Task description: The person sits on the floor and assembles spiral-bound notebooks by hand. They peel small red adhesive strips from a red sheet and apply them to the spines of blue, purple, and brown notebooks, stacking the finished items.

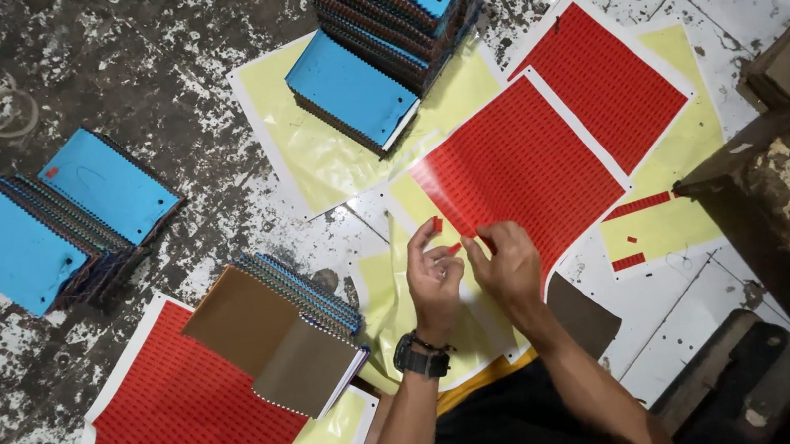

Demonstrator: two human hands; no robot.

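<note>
My left hand (434, 277), with a black watch on its wrist, and my right hand (509, 263) meet at the lower edge of a red sticker sheet (519, 172) that lies on yellow backing paper. The fingertips of both hands pinch a small red sticker (453, 248) at the sheet's edge. Another small red sticker (436, 224) clings to my left forefinger. A second red sticker sheet (604, 81) lies just beyond the first.
Stacks of blue-covered swatch books sit at the left (44, 225) and at the top (392, 32). Brown-covered books (279, 337) rest on a third red sheet (183, 419) at the lower left. Dark wooden blocks (783, 194) stand at the right on the worn floor.
</note>
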